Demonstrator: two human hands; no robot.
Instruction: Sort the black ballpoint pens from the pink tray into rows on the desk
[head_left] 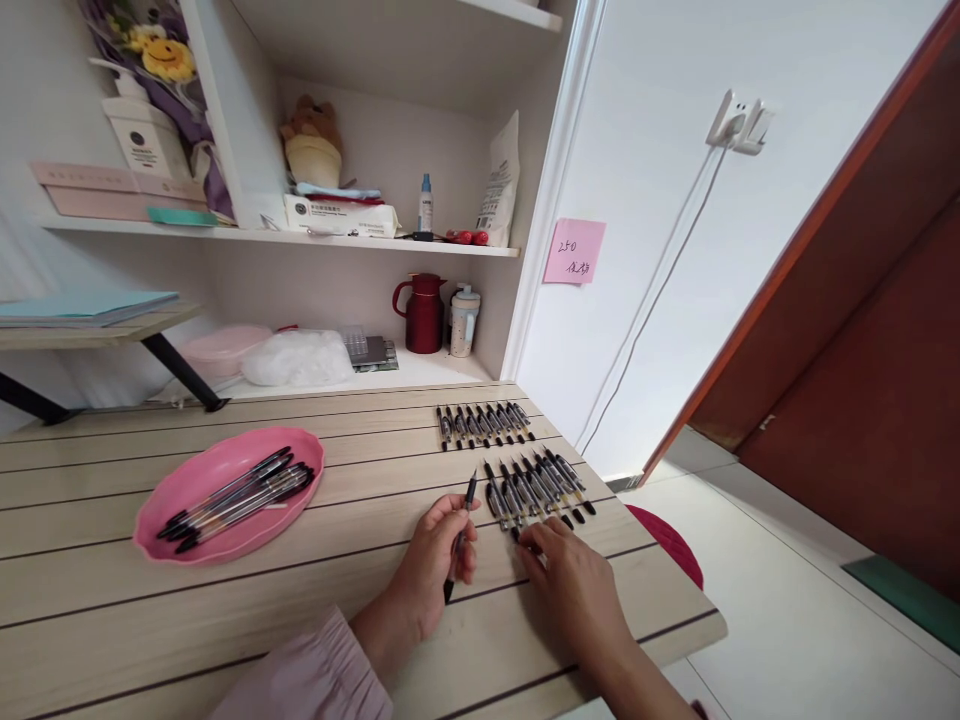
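Observation:
My left hand (433, 567) is closed round a black pen (463, 520) and holds it upright over the wooden table (150, 610). Just to its right, my right hand (571, 583) rests on the table with its fingertips pinched at the near end of a row of several black pen parts (536, 487). What those fingertips hold is hidden. A second row of short black pen parts (484, 424) lies farther back. A pink oval tray (217, 540) with several whole black pens (240, 495) sits to the left.
Behind the table stand shelves with a dark red jug (423, 313), a white cup (464, 321), a plastic bag (298, 358) and boxes. A pink sticky note (574, 251) hangs on the wall. A red stool (671, 545) sits beyond the table's right edge.

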